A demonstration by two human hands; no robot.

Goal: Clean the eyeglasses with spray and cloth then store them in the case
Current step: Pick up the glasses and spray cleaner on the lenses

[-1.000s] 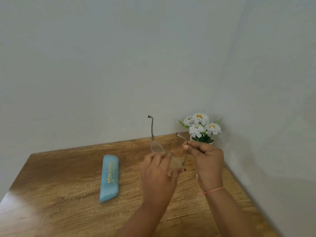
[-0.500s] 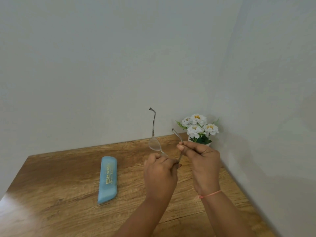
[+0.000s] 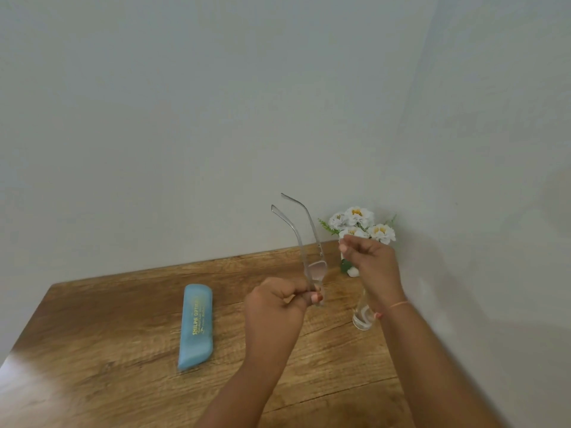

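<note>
The left hand (image 3: 278, 304) is closed round the eyeglasses (image 3: 316, 270), which are held above the bench (image 3: 123, 350) with temples upward. The right hand (image 3: 374, 264) is curled just beside them, with nothing seen in it. The blue case (image 3: 196, 325) is laid to the left. A clear bottle (image 3: 363, 318) is half hidden behind the right wrist. White flowers (image 3: 358, 217) are set in the far corner.

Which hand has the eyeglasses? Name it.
The left hand: it grips the eyeglasses by the front, temples pointing up. The right hand, fingers curled, does not touch them.
</note>
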